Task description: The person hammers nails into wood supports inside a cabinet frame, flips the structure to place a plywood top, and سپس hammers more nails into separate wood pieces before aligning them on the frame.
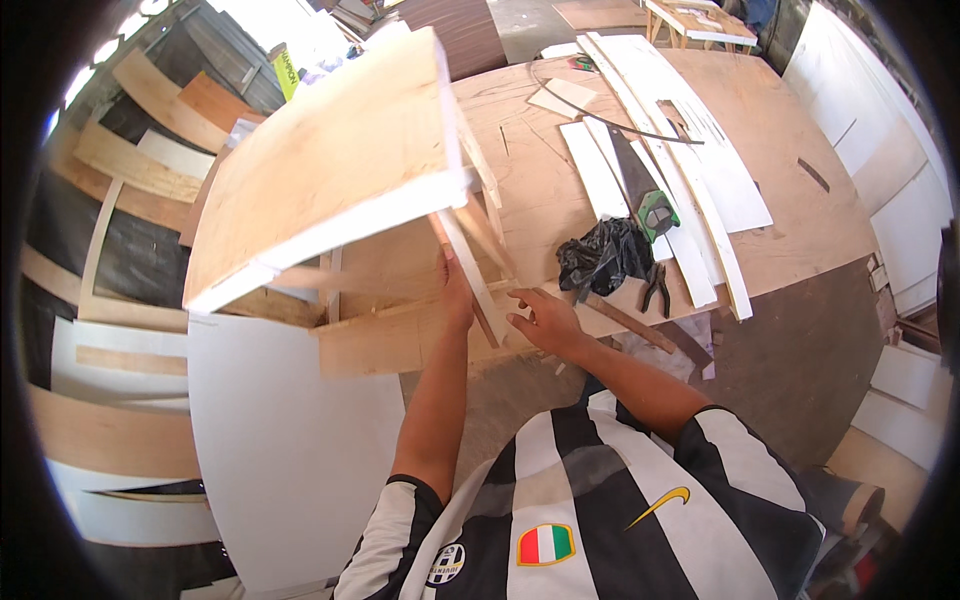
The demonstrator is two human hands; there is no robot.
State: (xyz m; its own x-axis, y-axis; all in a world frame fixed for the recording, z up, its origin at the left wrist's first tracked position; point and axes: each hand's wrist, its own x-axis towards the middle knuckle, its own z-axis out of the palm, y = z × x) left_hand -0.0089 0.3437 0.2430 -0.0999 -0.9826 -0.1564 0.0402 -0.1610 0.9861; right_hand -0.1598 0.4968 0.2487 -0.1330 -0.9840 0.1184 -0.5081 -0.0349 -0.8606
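A small wooden table [330, 130] with a pale plywood top and white edge banding stands tilted on the workbench, on the left. My left hand [457, 292] is closed on its near right leg [468, 265], with the fingers partly hidden behind the wood. Just right of that leg's lower end is my right hand [547, 320], its fingers apart and slightly bent, with nothing in it. The fingertips come close to the leg; whether they touch it I cannot tell. The table's top and legs look slightly blurred.
On the plywood workbench [810, 215] lie a green-handled handsaw [657, 214], a black plastic bag [604, 256], pliers [655, 291] and long white boards [715, 150]. A large white panel [290, 450] stands at the left front. Several boards [140, 165] lean along the left wall.
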